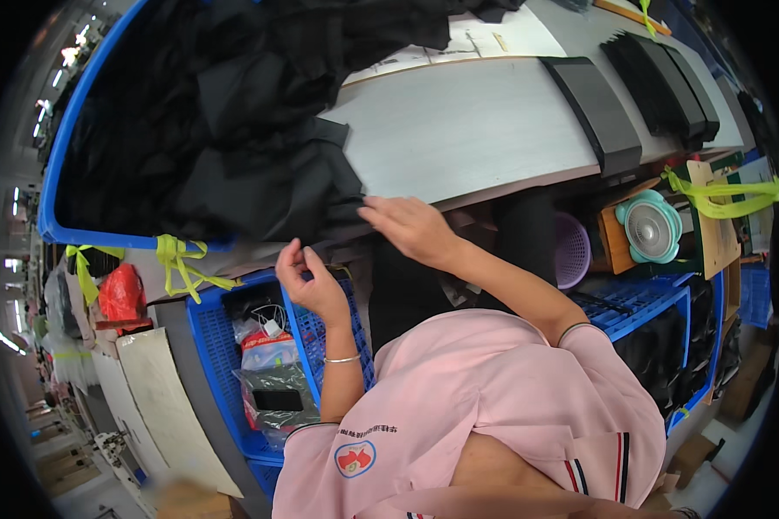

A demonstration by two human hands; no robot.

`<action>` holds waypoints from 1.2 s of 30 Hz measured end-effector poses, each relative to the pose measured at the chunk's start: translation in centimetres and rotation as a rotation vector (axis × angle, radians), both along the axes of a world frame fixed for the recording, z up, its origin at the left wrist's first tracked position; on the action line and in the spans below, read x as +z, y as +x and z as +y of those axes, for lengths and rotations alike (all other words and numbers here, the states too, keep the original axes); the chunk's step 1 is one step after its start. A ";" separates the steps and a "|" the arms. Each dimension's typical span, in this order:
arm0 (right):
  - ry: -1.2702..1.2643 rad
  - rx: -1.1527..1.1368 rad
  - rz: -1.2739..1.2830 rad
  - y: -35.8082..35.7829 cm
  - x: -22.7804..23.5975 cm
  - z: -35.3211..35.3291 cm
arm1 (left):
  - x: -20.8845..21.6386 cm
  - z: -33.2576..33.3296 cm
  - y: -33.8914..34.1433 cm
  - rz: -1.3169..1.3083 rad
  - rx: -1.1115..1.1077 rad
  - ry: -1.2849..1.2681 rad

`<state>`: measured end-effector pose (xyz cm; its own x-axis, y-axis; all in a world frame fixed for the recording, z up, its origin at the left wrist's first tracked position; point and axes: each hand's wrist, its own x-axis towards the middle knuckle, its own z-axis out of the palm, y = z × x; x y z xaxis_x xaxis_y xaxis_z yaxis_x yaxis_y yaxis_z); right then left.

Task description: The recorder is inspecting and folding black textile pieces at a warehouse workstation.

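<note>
black cloth (273, 186) | just beyond left hand (313, 284) | seemingly touching right hand (414, 230)

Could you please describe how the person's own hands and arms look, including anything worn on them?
Both the left hand and the right hand are bare, without gloves. A thin, silver-coloured bangle circles the left wrist. The forearms are uncovered, below short pink sleeves with narrow dark edging at the cuffs.
</note>
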<state>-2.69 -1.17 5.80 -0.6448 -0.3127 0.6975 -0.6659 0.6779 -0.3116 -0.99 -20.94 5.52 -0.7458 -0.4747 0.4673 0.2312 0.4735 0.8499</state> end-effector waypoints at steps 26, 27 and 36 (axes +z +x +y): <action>-1.779 -0.319 -0.820 2.5 -1.8 9.7 | 1.9 12.5 -3.6 -0.102 -0.604 0.084; -1.663 -0.343 -0.819 2.7 -1.9 9.8 | 2.7 14.0 -3.1 -0.082 -0.698 0.019; -0.838 -0.493 -0.748 6.6 0.2 11.0 | 1.6 21.3 -5.1 0.001 -0.879 -0.371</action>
